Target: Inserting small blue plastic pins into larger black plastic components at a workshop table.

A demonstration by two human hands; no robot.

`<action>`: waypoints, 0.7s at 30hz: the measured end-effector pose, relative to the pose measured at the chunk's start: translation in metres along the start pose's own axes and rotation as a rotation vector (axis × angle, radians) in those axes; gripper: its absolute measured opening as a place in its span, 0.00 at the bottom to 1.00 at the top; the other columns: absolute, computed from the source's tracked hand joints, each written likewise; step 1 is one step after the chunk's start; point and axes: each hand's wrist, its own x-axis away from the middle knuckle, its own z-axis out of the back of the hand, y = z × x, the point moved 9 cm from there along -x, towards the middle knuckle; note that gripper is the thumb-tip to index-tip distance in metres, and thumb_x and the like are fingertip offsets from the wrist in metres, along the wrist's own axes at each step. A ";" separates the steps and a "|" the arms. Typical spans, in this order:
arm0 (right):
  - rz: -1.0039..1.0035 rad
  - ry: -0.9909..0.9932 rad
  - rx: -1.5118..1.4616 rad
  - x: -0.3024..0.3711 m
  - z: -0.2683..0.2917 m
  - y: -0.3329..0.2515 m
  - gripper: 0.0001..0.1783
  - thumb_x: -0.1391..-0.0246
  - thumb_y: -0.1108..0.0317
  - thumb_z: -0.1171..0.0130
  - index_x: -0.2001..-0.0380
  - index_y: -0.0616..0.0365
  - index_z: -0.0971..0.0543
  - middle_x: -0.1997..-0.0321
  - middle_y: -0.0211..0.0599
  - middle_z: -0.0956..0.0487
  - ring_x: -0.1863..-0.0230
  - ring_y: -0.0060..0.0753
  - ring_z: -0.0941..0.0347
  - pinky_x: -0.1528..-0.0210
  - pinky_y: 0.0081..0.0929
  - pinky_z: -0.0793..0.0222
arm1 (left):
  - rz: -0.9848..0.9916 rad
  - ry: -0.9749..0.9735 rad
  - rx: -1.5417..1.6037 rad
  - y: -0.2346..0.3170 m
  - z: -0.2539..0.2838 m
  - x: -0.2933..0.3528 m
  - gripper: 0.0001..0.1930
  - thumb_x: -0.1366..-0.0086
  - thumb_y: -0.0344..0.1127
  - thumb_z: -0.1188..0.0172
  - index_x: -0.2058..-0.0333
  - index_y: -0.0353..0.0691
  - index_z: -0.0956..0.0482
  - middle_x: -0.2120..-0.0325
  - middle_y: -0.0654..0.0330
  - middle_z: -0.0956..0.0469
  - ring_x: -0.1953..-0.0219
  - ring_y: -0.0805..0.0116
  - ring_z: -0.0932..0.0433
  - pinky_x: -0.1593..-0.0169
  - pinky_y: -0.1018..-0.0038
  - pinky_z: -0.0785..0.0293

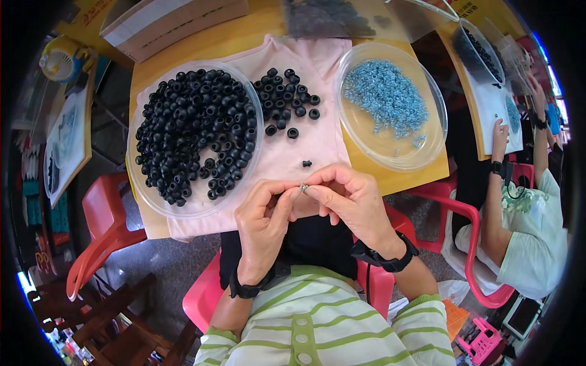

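One tiny piece (303, 188): pinched by left hand (264, 208) and right hand (350, 196); a slack grip could drop it.
Bead (307, 163): loose nearby; a nudge could roll it.

A red chair (102, 204) stood left on a grey floor (152, 290), wooden furniture (125, 343) at the lower left; bright light (555, 80) showed at the right edge

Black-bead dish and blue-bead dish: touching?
Apart. The head view shows pink cloth and loose black beads between black-bead dish and blue-bead dish.
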 end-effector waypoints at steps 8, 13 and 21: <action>0.405 0.055 0.376 0.006 -0.004 -0.020 0.05 0.40 0.73 0.39 0.62 0.63 0.21 0.68 0.28 0.21 0.74 0.14 0.27 0.75 0.14 0.32 | 0.102 -0.057 -0.005 -0.006 -0.003 -0.004 0.06 0.31 0.29 0.40 0.60 0.32 0.19 0.70 0.65 0.25 0.80 0.83 0.31 0.77 0.84 0.37; -0.013 0.005 -0.116 0.000 0.000 0.007 0.09 0.38 0.68 0.39 0.59 0.63 0.22 0.69 0.28 0.22 0.76 0.14 0.28 0.78 0.12 0.32 | 0.011 -0.074 0.056 0.003 -0.007 -0.002 0.08 0.29 0.29 0.44 0.54 0.34 0.22 0.72 0.66 0.28 0.77 0.83 0.34 0.74 0.84 0.36; -0.144 -0.060 -0.300 -0.002 0.002 0.010 0.12 0.36 0.63 0.39 0.60 0.63 0.22 0.70 0.28 0.22 0.78 0.13 0.29 0.79 0.10 0.33 | -0.162 -0.127 -0.200 0.021 -0.016 0.001 0.12 0.33 0.28 0.39 0.52 0.37 0.25 0.77 0.67 0.32 0.76 0.80 0.38 0.71 0.82 0.38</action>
